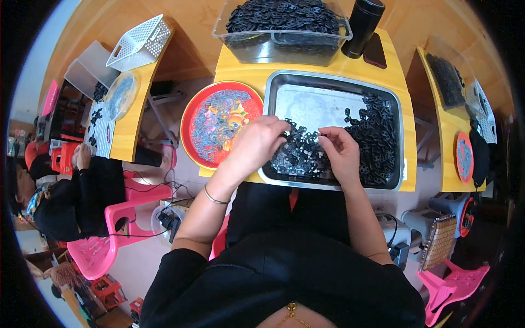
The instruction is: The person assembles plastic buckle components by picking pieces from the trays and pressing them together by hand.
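A rimmed metal tray (402,131) holds many small black plastic pieces with holes. One heap (374,145) fills its right side, and a looser pile (301,153) lies at the front middle. Over that pile's left edge my left hand (260,142), a bangle on its wrist, is closed in a pinch. My right hand (342,156) pinches with thumb and finger at the pile's right side. Whatever is between the fingertips of either hand is too small to make out. Beside the tray, partly behind my left forearm, a round red tray (188,128) holds many thin grey pieces.
At the table's back stand a clear bin (279,49) of black pieces, a black flask (363,27) and a dark phone (375,52). A co-worker (71,191) sits at a table on the left. Another table (445,158) and a pink chair (451,287) are on the right.
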Motion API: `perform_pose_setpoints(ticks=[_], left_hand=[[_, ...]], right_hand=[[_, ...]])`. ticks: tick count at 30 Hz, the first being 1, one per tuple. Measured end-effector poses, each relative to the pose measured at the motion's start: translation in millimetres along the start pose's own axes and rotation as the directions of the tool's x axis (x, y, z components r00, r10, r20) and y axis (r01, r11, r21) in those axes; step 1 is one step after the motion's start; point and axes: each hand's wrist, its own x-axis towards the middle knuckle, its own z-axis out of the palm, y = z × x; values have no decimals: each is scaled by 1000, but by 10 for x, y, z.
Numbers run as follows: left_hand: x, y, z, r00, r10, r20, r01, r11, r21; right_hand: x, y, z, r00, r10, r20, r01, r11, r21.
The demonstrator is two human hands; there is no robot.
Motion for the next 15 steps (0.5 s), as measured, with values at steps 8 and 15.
perform_pose_setpoints(ticks=[8,15], left_hand=[[20,-65,-119,993,82,85,-95,983,156],[188,-95,103,986,163,-36,-155,974,164]], right_hand=[[6,10,-15,999,-26,-39,28,998,63],[27,-135,-48,989,-61,-137,83,983,163]])
